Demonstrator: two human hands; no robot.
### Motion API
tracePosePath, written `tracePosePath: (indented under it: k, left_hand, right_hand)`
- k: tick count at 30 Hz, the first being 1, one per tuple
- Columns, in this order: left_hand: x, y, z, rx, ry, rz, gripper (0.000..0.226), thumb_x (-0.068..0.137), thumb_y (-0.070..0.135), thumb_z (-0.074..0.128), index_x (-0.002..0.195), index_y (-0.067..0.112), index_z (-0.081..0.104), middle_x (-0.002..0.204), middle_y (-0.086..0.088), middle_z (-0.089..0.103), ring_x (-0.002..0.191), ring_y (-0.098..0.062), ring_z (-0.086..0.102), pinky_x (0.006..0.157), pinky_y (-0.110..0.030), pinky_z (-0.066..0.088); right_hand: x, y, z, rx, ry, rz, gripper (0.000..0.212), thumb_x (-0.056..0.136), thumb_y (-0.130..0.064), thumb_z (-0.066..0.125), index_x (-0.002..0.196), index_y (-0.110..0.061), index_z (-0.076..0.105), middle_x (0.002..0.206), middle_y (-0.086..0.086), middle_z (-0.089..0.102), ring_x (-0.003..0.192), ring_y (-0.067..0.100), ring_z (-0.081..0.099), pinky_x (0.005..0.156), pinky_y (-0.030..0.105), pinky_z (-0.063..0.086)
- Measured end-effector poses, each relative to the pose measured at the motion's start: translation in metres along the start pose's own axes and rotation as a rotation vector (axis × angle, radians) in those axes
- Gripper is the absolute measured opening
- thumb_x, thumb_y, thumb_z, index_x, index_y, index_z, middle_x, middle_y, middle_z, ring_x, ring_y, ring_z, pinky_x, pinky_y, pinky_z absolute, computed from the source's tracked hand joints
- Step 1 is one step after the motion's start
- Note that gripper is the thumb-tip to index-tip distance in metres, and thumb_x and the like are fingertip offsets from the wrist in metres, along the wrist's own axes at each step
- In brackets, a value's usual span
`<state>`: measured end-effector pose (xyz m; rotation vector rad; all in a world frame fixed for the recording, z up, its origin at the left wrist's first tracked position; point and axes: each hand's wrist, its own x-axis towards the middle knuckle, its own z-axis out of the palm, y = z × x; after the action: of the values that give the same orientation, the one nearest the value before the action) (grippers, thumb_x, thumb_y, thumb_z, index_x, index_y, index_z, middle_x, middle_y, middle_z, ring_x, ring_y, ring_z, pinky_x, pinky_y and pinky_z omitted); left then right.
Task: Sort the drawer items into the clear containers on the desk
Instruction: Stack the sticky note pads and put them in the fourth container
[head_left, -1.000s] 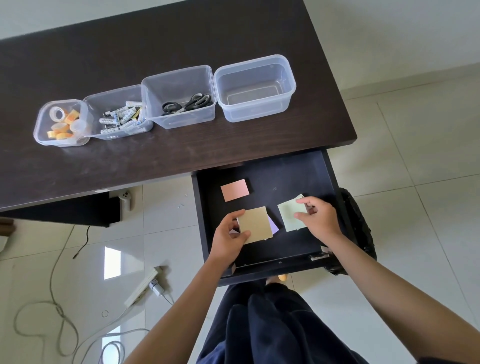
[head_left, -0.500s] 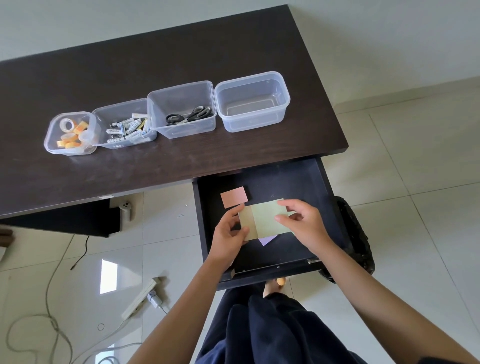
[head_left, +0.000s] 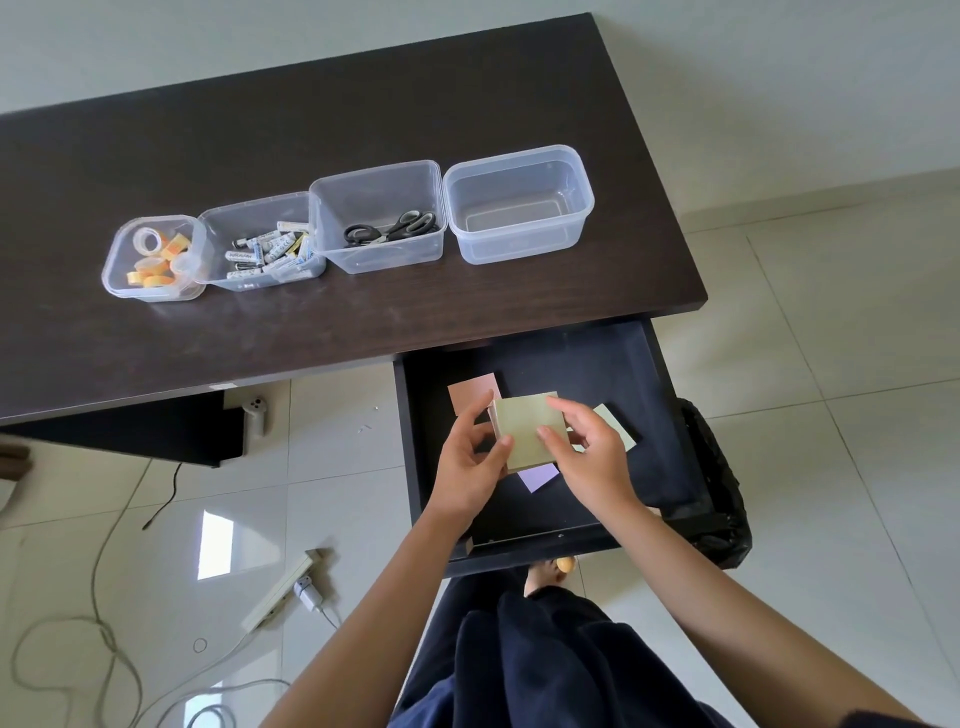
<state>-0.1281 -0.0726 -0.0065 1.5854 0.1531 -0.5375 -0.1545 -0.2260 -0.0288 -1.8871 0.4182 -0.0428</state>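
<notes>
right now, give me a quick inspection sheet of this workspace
surface: dark desk, four clear containers in a row; open drawer below its right end
job's things: tape rolls container; batteries container; scissors container; fourth container holds nothing; yellow-green pad held over the drawer; pink pad, purple pad and pale green pad in the drawer
clutter: nothing seen on desk
grippers: left hand and right hand pinch the yellow-green pad with their fingers
cables: power strip with plug, loose cords on floor
surroundings: tiled floor, black bag right of drawer
</notes>
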Motion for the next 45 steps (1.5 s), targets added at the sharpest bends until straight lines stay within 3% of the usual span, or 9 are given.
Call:
tracePosePath:
  k: [5,19,22,26,29,32,37,40,45]
  left_hand:
    - [0.000,0.001,-0.002,-0.006,-0.004,0.004,0.050,0.092,0.007,0.057,0.128,0.039,0.043,0.121,-0.010,0.058,0.109,-0.027,0.061,0.080,-0.034,0.059]
    - [0.007,-0.003,0.000,0.054,-0.045,0.007,0.041,0.092,0.001,0.054,0.118,0.033,0.054,0.112,-0.009,0.057,0.104,-0.025,0.062,0.077,-0.033,0.060]
    - [0.010,-0.007,0.001,0.060,-0.016,-0.031,0.041,0.092,0.003,0.054,0.120,0.033,0.053,0.117,-0.011,0.056,0.108,-0.028,0.060,0.080,-0.034,0.059]
    - [0.012,-0.010,-0.001,0.066,0.018,-0.059,0.042,0.093,0.002,0.053,0.118,0.036,0.052,0.118,-0.010,0.058,0.110,-0.026,0.058,0.080,-0.032,0.059]
    - [0.012,-0.010,-0.003,0.061,0.031,-0.055,0.042,0.093,0.001,0.052,0.117,0.036,0.052,0.115,-0.007,0.059,0.108,-0.024,0.059,0.078,-0.028,0.058]
    - [0.010,-0.011,-0.005,0.062,0.039,-0.057,0.044,0.093,-0.001,0.052,0.115,0.037,0.053,0.113,-0.008,0.060,0.107,-0.022,0.060,0.079,-0.028,0.058]
    - [0.010,-0.012,-0.009,0.077,0.047,-0.065,0.044,0.093,-0.001,0.053,0.112,0.039,0.053,0.109,-0.004,0.061,0.105,-0.022,0.061,0.082,-0.038,0.058]
    - [0.009,-0.014,-0.011,0.090,0.056,-0.070,0.045,0.092,0.000,0.054,0.112,0.040,0.053,0.109,-0.001,0.061,0.105,-0.020,0.060,0.084,-0.040,0.058]
    - [0.008,-0.014,-0.009,0.084,0.056,-0.075,0.042,0.092,0.001,0.054,0.116,0.036,0.052,0.111,-0.002,0.059,0.107,-0.021,0.059,0.080,-0.030,0.058]
  right_hand:
    - [0.000,0.001,-0.001,-0.021,-0.044,-0.024,0.040,0.087,-0.021,0.068,0.126,-0.018,0.059,0.121,-0.015,0.055,0.101,0.003,0.055,0.075,-0.001,0.043]
    - [0.009,0.010,-0.008,0.024,-0.101,0.034,0.041,0.085,-0.022,0.070,0.126,-0.020,0.060,0.115,-0.012,0.061,0.100,0.008,0.059,0.076,0.008,0.050]
    - [0.014,0.015,-0.014,0.047,-0.037,0.072,0.034,0.086,-0.023,0.068,0.120,-0.021,0.065,0.112,-0.014,0.063,0.092,0.006,0.062,0.074,0.008,0.050]
    - [0.028,0.050,-0.028,-0.198,0.136,0.171,0.033,0.084,-0.024,0.070,0.117,-0.022,0.066,0.114,0.002,0.063,0.103,0.019,0.059,0.084,0.027,0.049]
    - [0.040,0.081,-0.036,-0.461,0.014,0.297,0.056,0.079,-0.026,0.075,0.131,-0.025,0.055,0.122,0.012,0.053,0.116,0.032,0.049,0.094,0.042,0.046]
    - [0.044,0.096,-0.033,-0.589,-0.122,0.406,0.068,0.078,-0.024,0.072,0.139,-0.029,0.043,0.131,0.011,0.041,0.122,0.035,0.039,0.096,0.045,0.044]
    - [0.045,0.109,-0.026,-0.576,-0.069,0.395,0.058,0.070,-0.007,0.069,0.122,-0.020,0.050,0.126,0.009,0.036,0.113,0.036,0.038,0.090,0.044,0.046]
    - [0.045,0.108,-0.028,-0.597,-0.113,0.347,0.057,0.068,-0.007,0.073,0.116,-0.021,0.047,0.121,0.009,0.045,0.107,0.033,0.040,0.082,0.040,0.046]
    - [0.040,0.096,-0.034,-0.639,-0.082,0.212,0.038,0.074,-0.016,0.073,0.107,-0.021,0.055,0.099,0.002,0.065,0.098,0.032,0.050,0.076,0.037,0.044]
